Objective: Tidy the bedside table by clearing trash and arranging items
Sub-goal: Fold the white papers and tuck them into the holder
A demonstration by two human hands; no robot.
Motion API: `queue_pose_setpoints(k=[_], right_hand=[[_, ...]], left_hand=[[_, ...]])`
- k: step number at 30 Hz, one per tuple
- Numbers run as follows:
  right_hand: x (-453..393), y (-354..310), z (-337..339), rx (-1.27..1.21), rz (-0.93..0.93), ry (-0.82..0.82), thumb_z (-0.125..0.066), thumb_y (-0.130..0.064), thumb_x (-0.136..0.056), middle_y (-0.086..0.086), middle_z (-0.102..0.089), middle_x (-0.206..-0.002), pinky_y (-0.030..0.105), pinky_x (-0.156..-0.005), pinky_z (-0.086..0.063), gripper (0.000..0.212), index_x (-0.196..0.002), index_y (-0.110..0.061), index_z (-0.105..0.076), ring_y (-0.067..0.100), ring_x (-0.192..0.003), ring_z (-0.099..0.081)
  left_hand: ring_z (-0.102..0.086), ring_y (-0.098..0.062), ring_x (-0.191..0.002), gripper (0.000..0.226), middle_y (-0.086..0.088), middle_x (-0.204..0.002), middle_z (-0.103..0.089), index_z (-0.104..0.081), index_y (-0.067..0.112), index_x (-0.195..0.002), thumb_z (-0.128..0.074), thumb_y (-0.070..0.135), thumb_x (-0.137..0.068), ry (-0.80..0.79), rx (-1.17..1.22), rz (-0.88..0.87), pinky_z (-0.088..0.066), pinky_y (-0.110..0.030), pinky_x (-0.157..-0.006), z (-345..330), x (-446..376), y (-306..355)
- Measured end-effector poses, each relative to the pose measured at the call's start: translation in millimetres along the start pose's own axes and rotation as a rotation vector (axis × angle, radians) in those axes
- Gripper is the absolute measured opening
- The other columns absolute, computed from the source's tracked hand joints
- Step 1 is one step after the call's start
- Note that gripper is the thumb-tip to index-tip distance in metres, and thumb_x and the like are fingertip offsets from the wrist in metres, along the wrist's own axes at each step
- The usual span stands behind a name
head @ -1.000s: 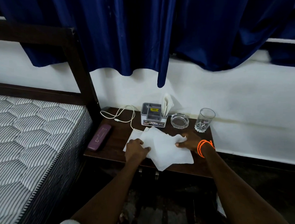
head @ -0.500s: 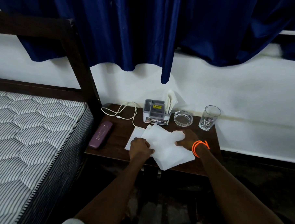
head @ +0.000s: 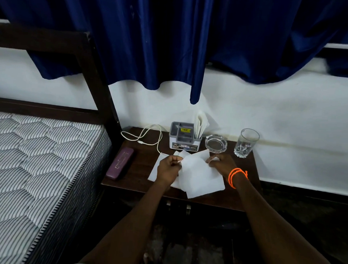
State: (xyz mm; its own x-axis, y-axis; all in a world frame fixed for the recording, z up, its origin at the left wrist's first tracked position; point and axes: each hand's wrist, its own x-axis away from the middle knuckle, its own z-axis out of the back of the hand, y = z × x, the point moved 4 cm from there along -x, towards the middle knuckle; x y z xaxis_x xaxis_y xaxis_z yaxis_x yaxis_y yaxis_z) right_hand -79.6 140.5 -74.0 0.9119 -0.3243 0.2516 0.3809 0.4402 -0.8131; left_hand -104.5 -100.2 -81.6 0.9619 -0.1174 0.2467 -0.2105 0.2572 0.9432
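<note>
Both hands are now lifting the top white napkin's far corners: left hand (head: 168,167) and right hand (head: 222,164) are pinching the napkin (head: 199,177), lying mid-counter (head: 139,170) before the organizer (head: 184,135).

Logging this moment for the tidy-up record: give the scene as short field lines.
surface: dark wooden bedside table
left hand: fingers pinch the left edge of the white tissue sheets
right hand: pinches their upper right corner
back row: grey organiser box, glass ashtray, drinking glass
left side: purple case, white cable
</note>
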Motion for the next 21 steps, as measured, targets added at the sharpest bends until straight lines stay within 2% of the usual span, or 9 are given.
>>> queue_pose_setpoints(k=[2, 3, 6, 8, 11, 14, 16, 18, 21], right_hand=[[1.7, -5.2, 0.7, -0.064, 0.004, -0.005, -0.077, -0.005, -0.072, 0.008, -0.075, -0.098, 0.046, -0.088, -0.057, 0.024, -0.088, -0.022, -0.076, 0.029, -0.095, -0.071], [1.8, -8.3, 0.9, -0.089, 0.009, -0.019, -0.079, -0.006, -0.072, 0.008, -0.074, -0.103, 0.046, -0.089, -0.057, 0.031, -0.100, -0.019, -0.072, 0.028, -0.096, -0.070], [1.7, -14.3, 0.8, -0.110, 0.010, -0.050, -0.083, -0.010, -0.073, 0.005, -0.070, -0.109, 0.042, -0.092, -0.055, 0.046, -0.115, -0.013, -0.064, 0.024, -0.098, -0.067], [3.1, -15.4, -2.5, -0.149, -0.014, -0.117, -0.084, -0.008, -0.072, 0.010, -0.072, -0.110, 0.048, -0.092, -0.056, 0.047, -0.115, -0.010, -0.064, 0.029, -0.099, -0.069], [5.4, -10.7, -9.2, -0.237, -0.047, -0.237, -0.081, -0.003, -0.073, 0.015, -0.074, -0.107, 0.056, -0.093, -0.054, 0.038, -0.108, -0.006, -0.069, 0.035, -0.101, -0.071], [5.4, -8.8, -12.1, -0.217, -0.035, -0.259, -0.086, -0.020, -0.066, 0.012, -0.074, -0.110, 0.055, -0.095, -0.054, 0.049, -0.112, -0.010, -0.070, 0.032, -0.103, -0.071], [5.8, -9.0, -11.2, -0.158, -0.025, -0.220, -0.084, -0.019, -0.072, 0.011, -0.074, -0.110, 0.052, -0.095, -0.054, 0.043, -0.112, -0.010, -0.071, 0.031, -0.102, -0.070], [5.7, -10.0, -9.5, -0.181, -0.036, -0.173, -0.080, -0.012, -0.079, 0.010, -0.075, -0.107, 0.051, -0.093, -0.055, 0.032, -0.110, -0.008, -0.071, 0.031, -0.100, -0.071], [2.2, -9.0, -5.8, -0.158, -0.051, -0.121, -0.079, -0.017, -0.081, 0.009, -0.075, -0.107, 0.046, -0.092, -0.056, 0.026, -0.105, -0.011, -0.073, 0.026, -0.095, -0.072]], left_hand=[[-0.065, -0.021, -0.091, 0.035, 0.005, -0.088, -0.072, -0.073, 0.029, -0.082, -0.061, -0.003, -0.086, -0.052, 0.064, 0.017, -0.055, -0.040, -0.076, -0.3, -0.5, 0.5], [-0.065, -0.021, -0.091, 0.038, 0.004, -0.089, -0.072, -0.074, 0.029, -0.082, -0.058, -0.005, -0.086, -0.078, 0.087, 0.025, -0.056, -0.041, -0.076, -0.7, -0.2, 0.4], [-0.065, -0.022, -0.095, 0.046, 0.001, -0.092, -0.072, -0.076, 0.032, -0.083, -0.053, -0.008, -0.084, -0.125, 0.102, 0.025, -0.060, -0.052, -0.083, -0.3, -2.5, -4.0], [-0.062, -0.021, -0.092, 0.043, -0.001, -0.091, -0.067, -0.074, 0.031, -0.089, -0.054, -0.007, -0.088, -0.158, 0.133, 0.035, -0.059, -0.047, -0.081, -0.2, -0.7, -5.4], [-0.061, -0.024, -0.088, 0.029, -0.009, -0.099, -0.066, -0.070, 0.026, -0.102, -0.058, 0.001, -0.093, -0.181, 0.186, 0.092, -0.055, -0.039, -0.076, -0.5, 4.3, -5.0], [-0.066, -0.026, -0.093, 0.019, -0.010, -0.113, -0.071, -0.071, 0.024, -0.109, -0.054, 0.019, -0.101, -0.136, 0.316, 0.206, -0.056, -0.035, -0.074, -2.5, 7.6, -7.1], [-0.069, -0.024, -0.101, 0.027, -0.003, -0.113, -0.074, -0.071, 0.027, -0.111, -0.051, 0.043, -0.104, -0.130, 0.357, 0.251, -0.059, -0.039, -0.082, -4.8, 11.6, -6.6], [-0.071, -0.021, -0.103, 0.037, 0.003, -0.110, -0.076, -0.070, 0.031, -0.114, -0.057, 0.059, -0.096, -0.179, 0.302, 0.218, -0.061, -0.044, -0.087, -6.7, 14.5, -4.3], [-0.072, -0.020, -0.104, 0.046, 0.000, -0.117, -0.075, -0.071, 0.024, -0.119, -0.075, 0.055, -0.084, -0.246, 0.238, 0.146, -0.064, -0.042, -0.080, -8.2, 16.8, -3.2]])
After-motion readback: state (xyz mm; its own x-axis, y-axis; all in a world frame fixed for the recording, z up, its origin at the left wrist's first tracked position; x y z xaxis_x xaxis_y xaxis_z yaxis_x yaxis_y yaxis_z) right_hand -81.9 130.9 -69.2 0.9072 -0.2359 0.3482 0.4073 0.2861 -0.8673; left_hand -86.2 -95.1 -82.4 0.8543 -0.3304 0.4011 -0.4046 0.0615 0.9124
